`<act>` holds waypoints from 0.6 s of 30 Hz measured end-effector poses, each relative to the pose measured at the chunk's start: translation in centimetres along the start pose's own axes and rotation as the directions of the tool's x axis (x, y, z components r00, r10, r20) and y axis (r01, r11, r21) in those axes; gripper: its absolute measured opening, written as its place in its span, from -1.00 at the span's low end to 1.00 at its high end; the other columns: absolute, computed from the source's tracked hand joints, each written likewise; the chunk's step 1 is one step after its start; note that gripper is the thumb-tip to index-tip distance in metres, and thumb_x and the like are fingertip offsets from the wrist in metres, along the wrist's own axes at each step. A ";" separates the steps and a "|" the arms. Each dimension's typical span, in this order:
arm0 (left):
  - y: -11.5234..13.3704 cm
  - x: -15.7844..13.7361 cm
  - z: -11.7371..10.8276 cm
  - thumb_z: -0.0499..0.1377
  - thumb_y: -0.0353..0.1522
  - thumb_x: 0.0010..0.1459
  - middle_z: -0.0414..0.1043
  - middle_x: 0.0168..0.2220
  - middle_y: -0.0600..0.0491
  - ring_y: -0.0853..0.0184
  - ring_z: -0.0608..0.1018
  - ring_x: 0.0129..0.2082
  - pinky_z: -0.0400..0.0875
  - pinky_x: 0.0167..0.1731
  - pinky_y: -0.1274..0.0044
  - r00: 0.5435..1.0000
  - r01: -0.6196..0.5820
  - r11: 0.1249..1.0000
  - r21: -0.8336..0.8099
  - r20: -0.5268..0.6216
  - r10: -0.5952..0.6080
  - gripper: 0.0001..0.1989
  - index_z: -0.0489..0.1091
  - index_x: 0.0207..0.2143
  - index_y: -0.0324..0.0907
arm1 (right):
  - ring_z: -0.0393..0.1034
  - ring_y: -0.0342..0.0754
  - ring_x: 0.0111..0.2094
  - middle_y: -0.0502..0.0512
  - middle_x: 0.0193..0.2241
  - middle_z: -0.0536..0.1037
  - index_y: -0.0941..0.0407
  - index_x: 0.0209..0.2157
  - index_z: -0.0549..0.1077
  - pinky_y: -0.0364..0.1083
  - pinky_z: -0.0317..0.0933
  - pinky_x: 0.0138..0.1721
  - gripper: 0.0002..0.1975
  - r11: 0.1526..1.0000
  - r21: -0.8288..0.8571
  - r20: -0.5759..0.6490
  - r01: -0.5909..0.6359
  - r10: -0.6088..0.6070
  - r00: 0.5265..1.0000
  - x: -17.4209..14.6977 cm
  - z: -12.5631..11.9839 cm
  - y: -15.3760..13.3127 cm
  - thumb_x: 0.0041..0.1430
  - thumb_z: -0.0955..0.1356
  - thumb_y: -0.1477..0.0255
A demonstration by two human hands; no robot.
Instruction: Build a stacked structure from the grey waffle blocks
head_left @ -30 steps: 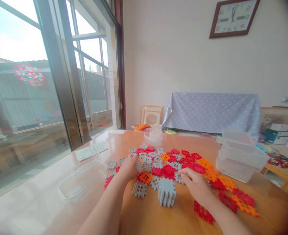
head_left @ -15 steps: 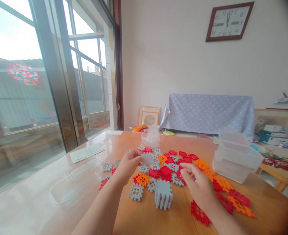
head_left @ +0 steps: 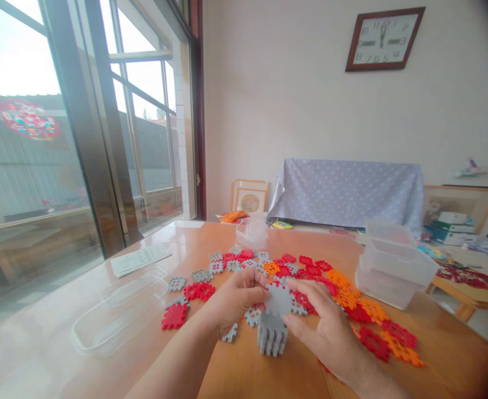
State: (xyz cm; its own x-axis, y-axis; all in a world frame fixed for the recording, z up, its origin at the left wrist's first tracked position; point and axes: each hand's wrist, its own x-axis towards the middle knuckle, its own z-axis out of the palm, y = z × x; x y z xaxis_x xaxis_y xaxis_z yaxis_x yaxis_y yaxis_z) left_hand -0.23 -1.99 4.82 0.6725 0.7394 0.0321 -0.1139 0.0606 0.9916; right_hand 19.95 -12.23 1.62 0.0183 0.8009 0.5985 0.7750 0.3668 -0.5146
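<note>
Between thumb and fingers my left hand [head_left: 244,296] pinches a flat grey building tile [head_left: 279,300] with notched edges. It is held just above and behind a stack of grey tiles [head_left: 272,337] at the near middle of the table. My right hand [head_left: 320,318] is at the right side of that tile, thumb and fingers apart, fingertips close to its edge; whether they touch it I cannot tell. Loose grey, red and orange notched tiles lie beyond and around both hands, among them a red tile [head_left: 174,316] to the left.
Clear plastic boxes [head_left: 387,282] stand on the right, and another clear container [head_left: 252,233] sits at the back. A clear lid [head_left: 119,316] and a printed sheet [head_left: 141,259] lie on the left. Orange tiles [head_left: 343,288] spread along the right side of the wooden table [head_left: 244,377].
My left hand has brought the grey tile nearer, from among the loose tiles to above the stack. My right hand has moved left, toward the tile. The view has shifted slightly.
</note>
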 end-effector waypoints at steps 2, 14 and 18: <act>-0.1 0.0 0.2 0.35 -0.36 -0.06 0.39 -0.48 0.16 0.47 0.44 -0.55 0.25 -0.46 0.58 1.000 0.011 1.000 -0.011 0.004 -0.011 -0.72 0.35 -0.30 -0.19 | 0.28 0.18 0.20 0.16 0.16 0.43 -0.05 0.17 0.40 0.17 0.25 0.20 -0.50 1.000 -0.005 0.024 0.002 -0.001 1.000 0.0 -0.2 0.0 0.20 0.42 0.24; 0.7 -0.3 -0.6 0.36 -0.24 0.02 0.44 -0.45 0.12 0.46 0.47 -0.53 0.27 -0.47 0.59 0.998 0.047 0.996 0.070 0.036 -0.050 -0.69 0.35 -0.28 -0.19 | 0.35 0.13 0.10 0.15 0.05 0.49 -0.01 0.06 0.45 0.12 0.28 0.13 -0.56 0.996 0.040 0.139 -0.074 0.068 0.988 0.1 -0.3 0.2 0.12 0.45 0.29; 1.0 -0.2 -1.6 0.29 -0.23 0.10 0.47 -0.42 0.09 0.47 0.43 -0.51 0.29 -0.42 0.58 0.996 -0.011 0.986 0.164 -0.087 0.025 -0.76 0.36 -0.32 -0.19 | 0.38 0.11 0.06 0.13 0.00 0.52 0.03 0.01 0.48 0.10 0.28 0.10 -0.61 0.993 0.053 0.231 -0.108 0.093 0.969 0.2 -0.5 -0.2 0.13 0.44 0.31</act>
State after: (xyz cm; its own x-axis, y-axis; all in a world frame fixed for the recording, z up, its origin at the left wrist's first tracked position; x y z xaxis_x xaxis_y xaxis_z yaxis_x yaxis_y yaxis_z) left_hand -1.64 -0.97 5.56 0.6032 0.7962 0.0463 0.0004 -0.0584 0.9983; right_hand 20.15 -12.38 2.14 -0.0555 0.9192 0.3900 0.7342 0.3023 -0.6080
